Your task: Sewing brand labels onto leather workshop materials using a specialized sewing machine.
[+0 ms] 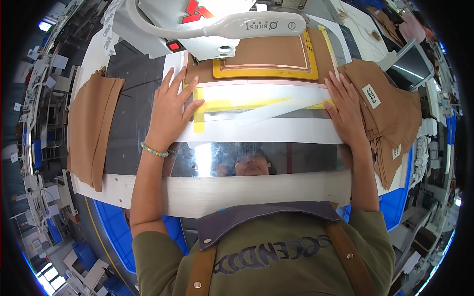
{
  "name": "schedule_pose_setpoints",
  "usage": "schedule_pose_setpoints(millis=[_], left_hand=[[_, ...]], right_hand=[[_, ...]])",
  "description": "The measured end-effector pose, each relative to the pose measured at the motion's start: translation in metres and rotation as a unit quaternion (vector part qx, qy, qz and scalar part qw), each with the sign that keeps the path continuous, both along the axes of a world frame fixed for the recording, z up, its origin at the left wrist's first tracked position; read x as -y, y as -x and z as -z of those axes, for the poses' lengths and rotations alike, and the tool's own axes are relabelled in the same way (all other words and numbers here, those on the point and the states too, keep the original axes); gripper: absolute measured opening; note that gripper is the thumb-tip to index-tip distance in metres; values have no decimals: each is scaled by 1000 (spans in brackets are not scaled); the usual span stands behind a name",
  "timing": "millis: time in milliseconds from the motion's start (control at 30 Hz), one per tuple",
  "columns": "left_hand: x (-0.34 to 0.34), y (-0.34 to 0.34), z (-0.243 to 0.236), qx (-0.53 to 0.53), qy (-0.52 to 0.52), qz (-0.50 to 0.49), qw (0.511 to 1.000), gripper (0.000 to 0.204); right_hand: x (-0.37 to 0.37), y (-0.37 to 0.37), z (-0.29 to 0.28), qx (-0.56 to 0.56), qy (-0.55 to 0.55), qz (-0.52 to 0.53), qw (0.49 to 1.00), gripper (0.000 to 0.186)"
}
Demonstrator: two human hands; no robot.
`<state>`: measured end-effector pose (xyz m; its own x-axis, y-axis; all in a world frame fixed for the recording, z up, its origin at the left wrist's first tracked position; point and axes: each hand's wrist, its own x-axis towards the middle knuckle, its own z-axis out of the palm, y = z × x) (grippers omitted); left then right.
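A flat white template board (256, 126) with yellow tape (199, 123) lies under the sewing machine head (148, 24). Brown fabric (266, 52) shows beneath a yellow frame (264, 74) on it. My left hand (170, 108) rests with fingers spread on the template's left edge, near the machine's needle area, a beaded bracelet on its wrist. At the template's right edge, my right hand (343, 108) lies with fingers stretched out, beside a pile of brown fabric pieces (385, 103) with white labels.
Folded brown pieces (89, 133) lie at the left. A reflective metal strip (306, 158) and pale table edge (256, 192) are before me. Blue bins (111, 222) sit below both sides. A small screen (405, 66) stands at the back right.
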<state>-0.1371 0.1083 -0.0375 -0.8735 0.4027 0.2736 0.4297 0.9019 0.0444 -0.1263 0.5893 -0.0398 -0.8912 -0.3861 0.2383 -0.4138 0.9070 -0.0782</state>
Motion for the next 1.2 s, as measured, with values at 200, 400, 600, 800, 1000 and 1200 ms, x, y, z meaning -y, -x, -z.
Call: schedule_pose_setpoints(millis=[200,400,600,800,1000,1200], left_hand=[[-9,-1,-5,-5,-46,4,999,55],[-7,0,-6,36,-35,14,999,52],[-3,2,1,32,-33,39,998,53],[-5,1,-2,44,-34,14,998,52],[-3,5,-5,51,-62,29,996,52],[8,7,-32,104,-142,59,983,50]], right_hand=[[1,-1,0,4,8,1,1000,58],[-2,0,3,-11,13,6,1000,58],[-10,0,-7,-65,56,-6,996,48],[-64,5,-49,-159,142,194,958,34],[-97,19,-36,-63,-13,315,947,19],[-74,61,-94,-171,247,123,946,13]])
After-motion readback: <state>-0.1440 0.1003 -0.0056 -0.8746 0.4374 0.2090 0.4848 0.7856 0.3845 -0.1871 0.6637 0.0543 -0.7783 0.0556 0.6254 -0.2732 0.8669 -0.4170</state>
